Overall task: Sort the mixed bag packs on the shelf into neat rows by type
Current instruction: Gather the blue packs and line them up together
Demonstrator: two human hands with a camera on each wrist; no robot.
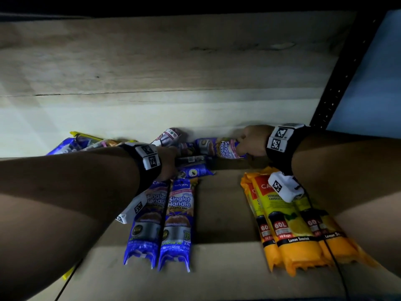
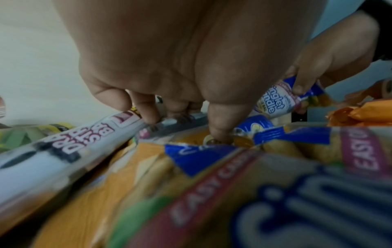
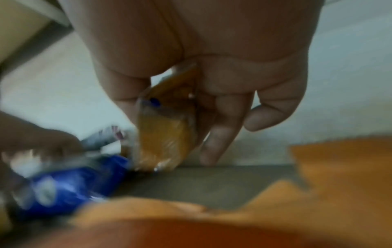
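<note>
— Blue Singlet Handle pack (image 1: 219, 147) pinched at its end by right hand (image 1: 251, 141), back by the wall; could drag neighbouring packs.
— Left hand (image 2: 169, 67) fingers curled, pressing a grey roll (image 2: 63, 147); could roll off.
— Blurred; fingertips (image 3: 212, 151) clamp slippery film, could slip.

**Pack count on the shelf**

Two blue Singlet Handle packs (image 1: 161, 218) lie side by side below the left hand (image 1: 168, 161). Three orange 60L packs (image 1: 290, 231) lie under the right wrist. One more Singlet Handle pack (image 1: 219, 147) sits at the right hand (image 1: 251, 141). The heap between and left of the hands cannot be counted.
</note>
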